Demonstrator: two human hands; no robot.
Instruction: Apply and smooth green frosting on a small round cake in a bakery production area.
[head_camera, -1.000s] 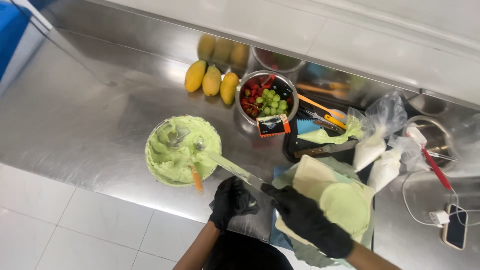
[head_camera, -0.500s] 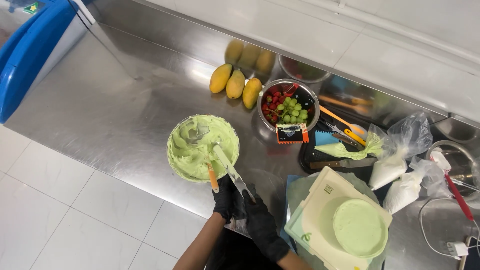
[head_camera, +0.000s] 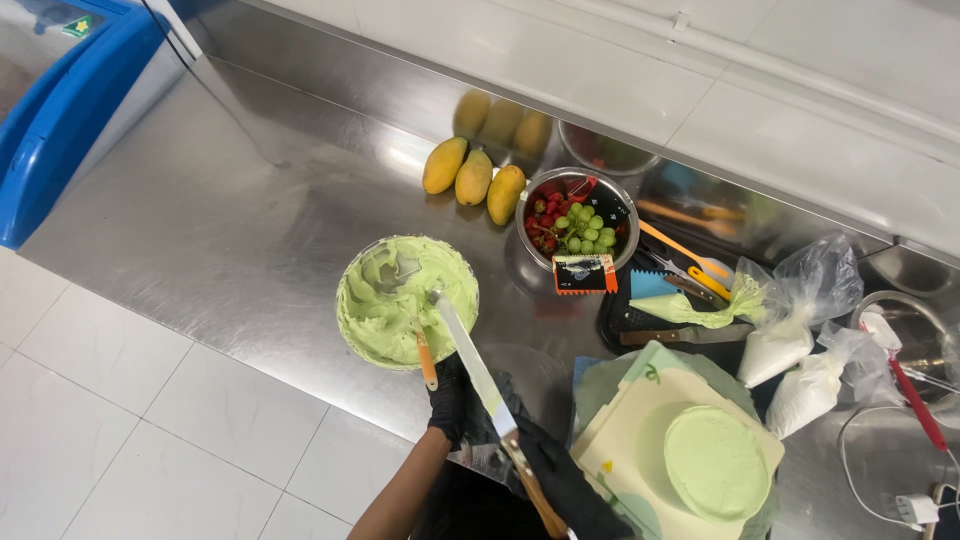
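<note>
A bowl of pale green cream (head_camera: 405, 300) sits near the front edge of the steel counter (head_camera: 230, 230), with an orange-handled spatula (head_camera: 425, 358) resting in it. My right hand (head_camera: 560, 480), in a black glove, grips the wooden handle of a long palette knife (head_camera: 472, 365) whose tip reaches into the cream. My gloved left hand (head_camera: 452, 402) is at the counter edge just below the bowl, beside the spatula handle and the blade; its grip is unclear. A round green-iced cake (head_camera: 715, 462) lies on a cream board (head_camera: 630, 440) to the right.
Three mangoes (head_camera: 473, 178) lie at the back beside a metal bowl of strawberries and grapes (head_camera: 575, 220). A black tray with tools (head_camera: 625, 320), filled piping bags (head_camera: 775, 345) and a cable (head_camera: 880, 500) crowd the right. A blue chest (head_camera: 60, 110) stands left.
The view has swung left and down. My right hand drew back from the cake board, and the palette knife tip now sits in the green cream.
</note>
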